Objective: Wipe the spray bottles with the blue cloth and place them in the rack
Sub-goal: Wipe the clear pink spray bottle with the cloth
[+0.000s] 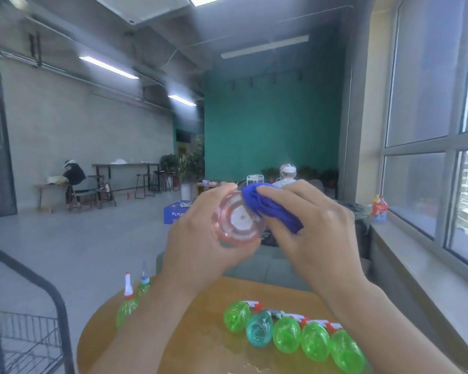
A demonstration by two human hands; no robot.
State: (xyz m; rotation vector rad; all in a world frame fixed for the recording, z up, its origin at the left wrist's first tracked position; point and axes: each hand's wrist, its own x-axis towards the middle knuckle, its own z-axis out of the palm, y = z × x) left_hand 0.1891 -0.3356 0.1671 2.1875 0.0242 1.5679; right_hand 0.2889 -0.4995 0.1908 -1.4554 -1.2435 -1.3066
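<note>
Head view, looking forward over a round wooden desk. We see the left hand holding a pink spray bottle raised above the desk, its base turned toward the camera; the fingers are curled round the body and clamp it. The right hand grips the bunched blue cloth, fingers closed on it, and presses the cloth against the upper right side of the bottle. We judge the step in hand to be the wiping of this bottle.

On the desk lie the bottles awaiting treatment: a row of five on their sides near the right forearm, four green and one teal bottle, touching or just beside one another, their trigger heads pointing away from the camera. Two more green bottles lie at the left edge of the desk, nozzles pointing away. A black wire rack stands at lower left, beside the desk; we see no bottle in the part that shows.

The next move, in our judgement, calls for turning the bottle in the left hand so the cloth reaches the sides not yet covered, then carrying it down and left to the rack. Whether the trigger head has been wiped we cannot tell; it is hidden behind the bottle.
</note>
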